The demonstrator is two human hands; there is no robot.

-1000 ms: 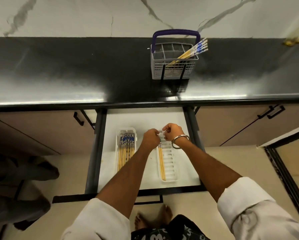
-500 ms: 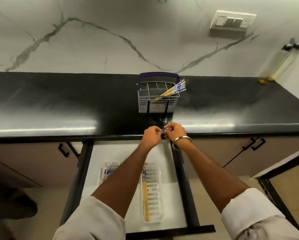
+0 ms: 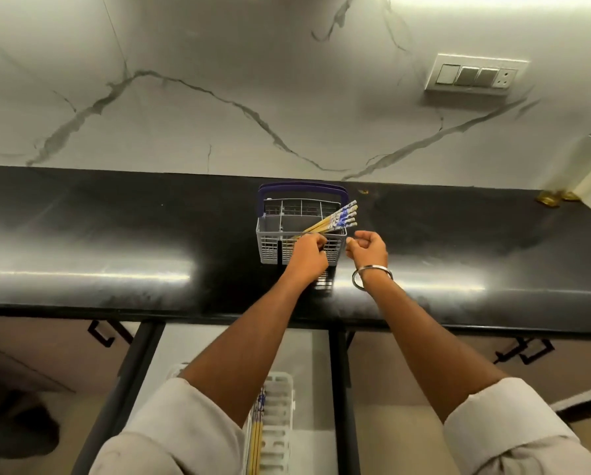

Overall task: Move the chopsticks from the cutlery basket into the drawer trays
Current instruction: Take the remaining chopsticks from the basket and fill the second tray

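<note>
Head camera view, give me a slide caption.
Both hands reach the cutlery basket holding chopsticks.

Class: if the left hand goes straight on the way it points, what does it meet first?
Probably the basket: the left hand is at its near wall, reaching towards the chopsticks leaning inside. Depth is unclear, so it may already be touching.

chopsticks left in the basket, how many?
4 show, leaning together out over the right rim of the basket, patterned ends fanned. The left hand covers their lower parts, so more may be hidden.
</note>
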